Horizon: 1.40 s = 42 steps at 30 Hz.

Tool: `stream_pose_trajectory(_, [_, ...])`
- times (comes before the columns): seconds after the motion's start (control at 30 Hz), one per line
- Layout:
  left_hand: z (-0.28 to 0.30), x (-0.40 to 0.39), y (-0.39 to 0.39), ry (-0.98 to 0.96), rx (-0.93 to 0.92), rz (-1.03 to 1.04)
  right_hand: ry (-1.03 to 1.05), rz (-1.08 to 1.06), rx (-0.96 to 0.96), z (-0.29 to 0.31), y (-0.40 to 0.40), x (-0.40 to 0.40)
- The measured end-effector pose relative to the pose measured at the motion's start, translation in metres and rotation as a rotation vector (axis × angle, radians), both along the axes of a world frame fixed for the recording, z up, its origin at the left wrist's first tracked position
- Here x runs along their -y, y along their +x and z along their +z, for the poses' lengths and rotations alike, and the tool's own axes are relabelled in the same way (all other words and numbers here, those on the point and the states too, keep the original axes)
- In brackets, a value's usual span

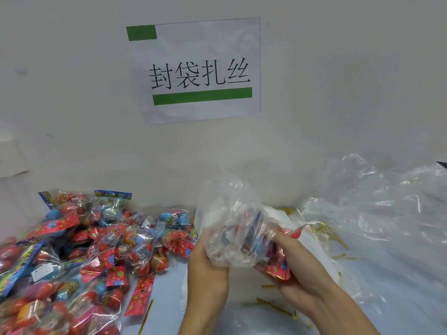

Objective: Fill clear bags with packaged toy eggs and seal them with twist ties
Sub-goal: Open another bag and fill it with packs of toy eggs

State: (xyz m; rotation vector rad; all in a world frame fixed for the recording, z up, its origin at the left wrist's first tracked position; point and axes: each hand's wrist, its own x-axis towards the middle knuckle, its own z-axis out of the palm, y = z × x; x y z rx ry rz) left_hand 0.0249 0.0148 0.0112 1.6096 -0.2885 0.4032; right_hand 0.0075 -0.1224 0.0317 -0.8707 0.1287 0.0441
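Both hands hold a clear bag (232, 228) above the table, its crumpled open top rising toward the wall. My left hand (208, 274) grips the bag's left underside. My right hand (300, 269) grips a red and blue toy egg packet (278, 269) that lies partly inside the bag, its red foil header sticking out to the right. A large heap of toy egg packets (79, 257) covers the table on the left. Gold twist ties (275, 307) lie scattered near my wrists, and one gold tie (146, 317) lies beside the heap.
A pile of loose clear bags (377, 213) fills the right side of the table. More gold ties (329, 234) lie at its edge. A paper sign (196, 68) with green bars hangs on the white wall behind.
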Motion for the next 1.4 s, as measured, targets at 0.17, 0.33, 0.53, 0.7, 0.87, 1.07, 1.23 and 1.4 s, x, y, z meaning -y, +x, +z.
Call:
stream_pose_trajectory(0.17, [-0.008,-0.005,0.01,-0.169,-0.172,0.095,0.186,-0.032,0.013,0.005,0.001,0.006])
stream_pose_trajectory(0.33, [-0.019,-0.001,0.01,0.183,-0.082,0.036,0.386,-0.039,0.119,0.011,0.0,0.006])
stream_pose_trajectory(0.53, [-0.02,0.012,0.0,0.423,-0.068,-0.075,0.017,-0.4,0.062,-0.005,0.008,0.005])
stream_pose_trajectory(0.7, [-0.004,0.007,-0.005,0.196,0.095,0.175,-0.421,-0.549,0.085,-0.01,0.007,0.007])
stream_pose_trajectory(0.87, [-0.001,0.007,0.0,0.271,0.229,0.187,-0.767,-0.376,0.252,-0.011,0.002,-0.006])
stream_pose_trajectory(1.07, [0.005,-0.002,-0.001,0.184,0.256,0.325,-1.17,-0.255,0.419,-0.016,0.0,-0.005])
stream_pose_trajectory(1.23, [0.011,0.009,-0.009,0.335,0.471,0.23,-1.281,-0.336,0.42,-0.019,0.0,-0.009])
stream_pose_trajectory(1.4, [0.01,0.015,-0.016,0.211,0.411,0.159,-1.125,-0.584,0.316,-0.022,0.009,0.001])
